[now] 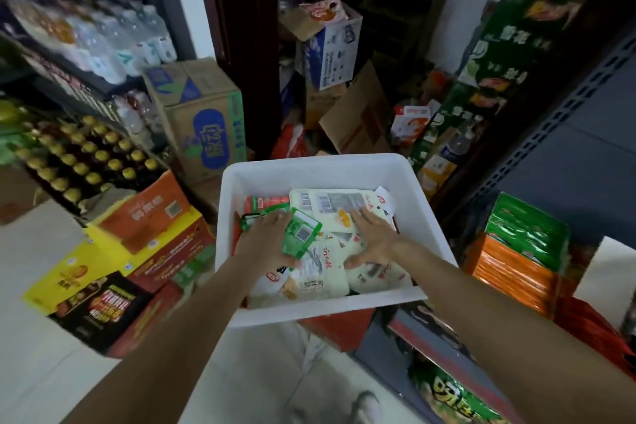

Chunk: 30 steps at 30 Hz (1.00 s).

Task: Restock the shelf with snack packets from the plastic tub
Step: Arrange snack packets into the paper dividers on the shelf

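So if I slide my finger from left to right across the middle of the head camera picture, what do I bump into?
Gold-capped brown bottles → orange cardboard box → left hand gripping a green snack packet → right hand resting on pale packets → white plastic tub's right wall → green and orange snack packets on the shelf.

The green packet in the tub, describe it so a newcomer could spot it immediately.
Find the white plastic tub in the aisle. Inside, the left hand grips the green packet, barcode side up. Its neighbours are mostly cream-white packets; it is the bright green one held.
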{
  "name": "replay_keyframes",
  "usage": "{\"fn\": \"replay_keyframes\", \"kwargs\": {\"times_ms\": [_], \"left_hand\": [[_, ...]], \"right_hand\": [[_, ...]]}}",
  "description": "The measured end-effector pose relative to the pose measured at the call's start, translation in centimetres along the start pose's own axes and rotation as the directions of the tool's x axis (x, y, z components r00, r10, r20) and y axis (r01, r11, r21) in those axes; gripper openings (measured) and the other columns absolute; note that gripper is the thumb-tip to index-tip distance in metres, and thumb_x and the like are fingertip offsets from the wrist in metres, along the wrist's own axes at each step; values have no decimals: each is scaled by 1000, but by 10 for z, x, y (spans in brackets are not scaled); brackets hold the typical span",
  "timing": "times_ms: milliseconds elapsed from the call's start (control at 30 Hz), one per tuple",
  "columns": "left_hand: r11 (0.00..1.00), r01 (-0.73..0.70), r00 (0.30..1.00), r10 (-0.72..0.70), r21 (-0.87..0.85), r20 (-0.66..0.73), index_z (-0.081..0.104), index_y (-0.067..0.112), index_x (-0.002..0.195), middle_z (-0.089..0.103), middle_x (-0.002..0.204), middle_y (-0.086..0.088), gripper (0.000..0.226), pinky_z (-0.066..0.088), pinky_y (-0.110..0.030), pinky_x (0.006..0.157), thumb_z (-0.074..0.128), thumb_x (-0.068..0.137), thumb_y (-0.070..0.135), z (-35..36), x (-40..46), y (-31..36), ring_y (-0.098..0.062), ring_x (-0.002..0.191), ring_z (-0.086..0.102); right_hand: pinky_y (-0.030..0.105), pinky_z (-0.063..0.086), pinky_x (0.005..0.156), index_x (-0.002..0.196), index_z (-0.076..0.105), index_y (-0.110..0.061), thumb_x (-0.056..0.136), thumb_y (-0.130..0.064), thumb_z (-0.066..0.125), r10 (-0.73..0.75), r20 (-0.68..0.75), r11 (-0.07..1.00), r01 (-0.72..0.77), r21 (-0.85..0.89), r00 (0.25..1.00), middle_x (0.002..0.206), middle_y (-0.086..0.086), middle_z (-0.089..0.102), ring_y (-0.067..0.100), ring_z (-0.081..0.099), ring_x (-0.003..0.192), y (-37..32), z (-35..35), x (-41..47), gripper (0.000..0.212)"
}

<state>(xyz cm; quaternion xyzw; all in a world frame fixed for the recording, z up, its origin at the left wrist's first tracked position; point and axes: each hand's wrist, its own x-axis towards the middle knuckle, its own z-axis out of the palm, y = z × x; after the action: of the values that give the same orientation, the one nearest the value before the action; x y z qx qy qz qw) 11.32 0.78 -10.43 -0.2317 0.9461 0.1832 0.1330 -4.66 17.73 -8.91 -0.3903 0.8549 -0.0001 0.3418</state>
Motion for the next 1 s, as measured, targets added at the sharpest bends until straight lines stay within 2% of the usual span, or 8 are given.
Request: {"fn": "replay_keyframes", "kwargs": {"times_ms": [100,233,367,533,733,833,933,1000], "left_hand": [[999,0,1000,-1,-40,-13,11,16,151,15,157,-6,109,17,-43,117,75,70,51,0,3,-1,-27,144,13],[994,-4,1000,1,-112,-28,13,15,151,19,156,-7,109,10,-39,117,77,69,48,0,6,-4,-25,143,13],[997,-3,1000,1,-78,-25,11,13,151,18,156,-8,106,5,-37,116,75,73,46,-4,7,-1,-25,144,12],[997,2,1000,-4,-82,-23,9,14,151,16,156,-8,109,4,-40,117,73,72,51,-2,7,-1,-27,145,9],[994,-6,1000,4,-105,-22,7,14,151,15,156,-8,107,5,-39,116,72,74,49,-5,2,0,-26,144,10],[985,5,1000,-10,-170,-28,3,15,151,12,156,-6,106,7,-39,116,71,77,45,-3,-3,0,-27,143,9],[982,-5,999,-2,-191,-34,2,14,151,11,156,-6,105,6,-38,116,71,78,43,-3,-5,1,-25,143,7],[981,-2,1000,-3,-194,-24,3,13,151,11,156,-6,105,5,-37,116,72,78,42,-4,-5,2,-25,143,7]], "right_hand": [[38,11,117,152,1,-24,72,-48,75,-30,-55,997,26,-72,998,159,3,1,23,2,145,5,-9,6,112],[37,20,116,146,31,-27,78,-48,71,-35,-117,992,48,117,993,151,3,27,22,22,140,10,-23,11,82],[38,36,105,142,34,-26,80,-50,66,-38,-178,983,5,-183,983,136,6,38,25,38,128,-1,-25,20,75],[37,38,95,137,37,-10,98,-35,42,-176,-126,852,87,-516,976,126,17,50,32,50,115,-8,-32,17,46],[41,44,84,139,25,3,98,-12,29,-199,-76,703,89,-705,977,122,18,58,34,57,109,-26,-29,6,43],[37,44,77,131,40,-2,97,-5,34,-263,-68,575,100,-812,962,118,11,61,31,60,105,-29,-32,-9,35],[33,41,66,124,47,-8,97,-10,37,-239,-189,671,22,-741,953,109,8,64,27,63,95,-18,-20,-23,29],[34,49,73,134,39,-9,96,-13,42,-183,-236,801,5,-598,954,120,10,54,27,60,103,-10,-4,-25,38]]}}
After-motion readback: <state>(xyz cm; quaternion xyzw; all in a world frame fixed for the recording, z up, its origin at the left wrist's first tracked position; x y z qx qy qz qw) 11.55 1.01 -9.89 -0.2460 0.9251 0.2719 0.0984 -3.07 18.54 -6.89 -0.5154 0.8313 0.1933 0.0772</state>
